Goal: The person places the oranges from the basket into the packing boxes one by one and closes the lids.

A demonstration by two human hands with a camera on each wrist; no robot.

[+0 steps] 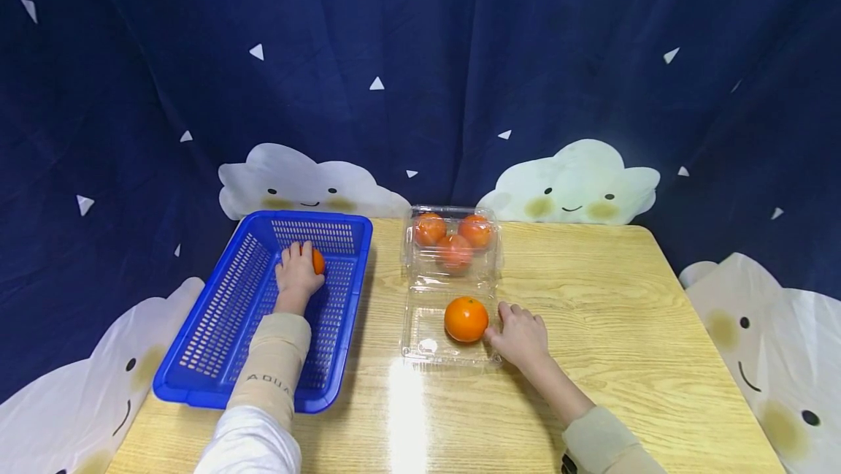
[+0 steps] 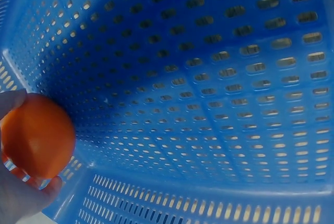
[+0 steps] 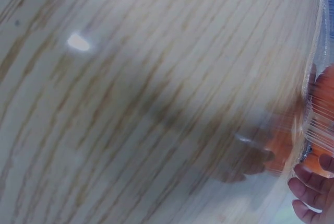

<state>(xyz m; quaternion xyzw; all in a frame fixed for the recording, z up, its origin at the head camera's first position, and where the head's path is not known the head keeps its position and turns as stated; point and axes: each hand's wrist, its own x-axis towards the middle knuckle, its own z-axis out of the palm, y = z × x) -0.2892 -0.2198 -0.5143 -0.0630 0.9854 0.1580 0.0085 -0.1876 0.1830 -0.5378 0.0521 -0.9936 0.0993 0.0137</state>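
Inside the blue basket [image 1: 358, 299], my left hand [image 1: 298, 269] grips an orange [image 2: 39, 138]; fingers and thumb lie around the fruit in the left wrist view. A clear plastic clamshell box [image 1: 420, 342] lies unfolded in the middle of the table. One orange [image 1: 466, 319] sits in its near half. My right hand [image 1: 522, 335] is at the right rim of that half, its fingers loosely bent and the thumb tip close to the orange. In the right wrist view the fingertips [image 3: 302, 192] are beside the transparent wall.
Three more oranges [image 1: 455, 251] are in the box's far half, seen through clear plastic. The wooden table [image 1: 591, 299] runs back to a dark blue curtain [image 1: 420, 79] with white clouds and triangles. The basket stands left of the box.
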